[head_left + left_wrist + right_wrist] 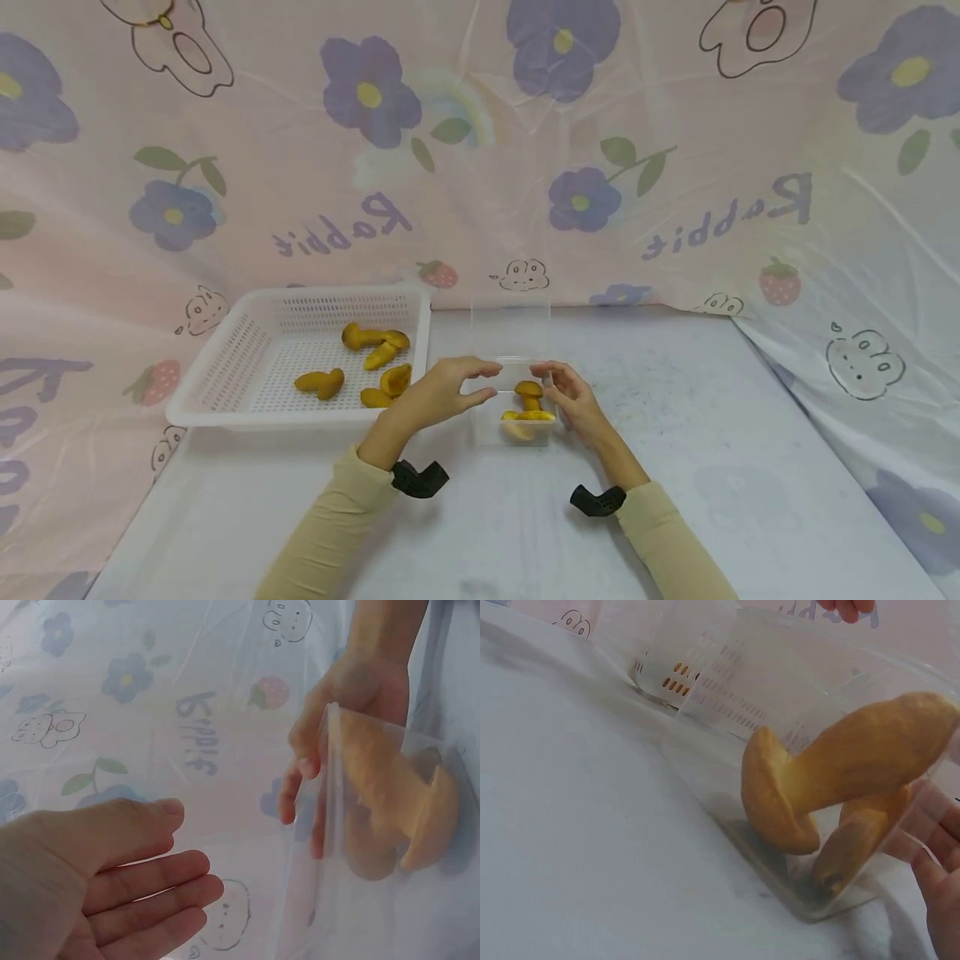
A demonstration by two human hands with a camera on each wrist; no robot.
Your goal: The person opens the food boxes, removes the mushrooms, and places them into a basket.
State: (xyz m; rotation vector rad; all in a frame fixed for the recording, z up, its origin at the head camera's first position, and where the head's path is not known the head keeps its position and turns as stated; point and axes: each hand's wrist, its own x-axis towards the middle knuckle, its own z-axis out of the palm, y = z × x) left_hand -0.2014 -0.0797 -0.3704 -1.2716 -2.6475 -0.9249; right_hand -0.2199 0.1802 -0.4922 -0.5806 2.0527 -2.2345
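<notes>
The left hand was spread, thumb apart from loosely extended fingers, just beside the clear box, while the right hand had bent fingers at the box's opposite wall; whether they pinched it, I could not tell. Between the two hands, yellow-brown mushrooms sat inside the box. Beyond the left hand, on its outer side, a white basket held more mushrooms.
</notes>
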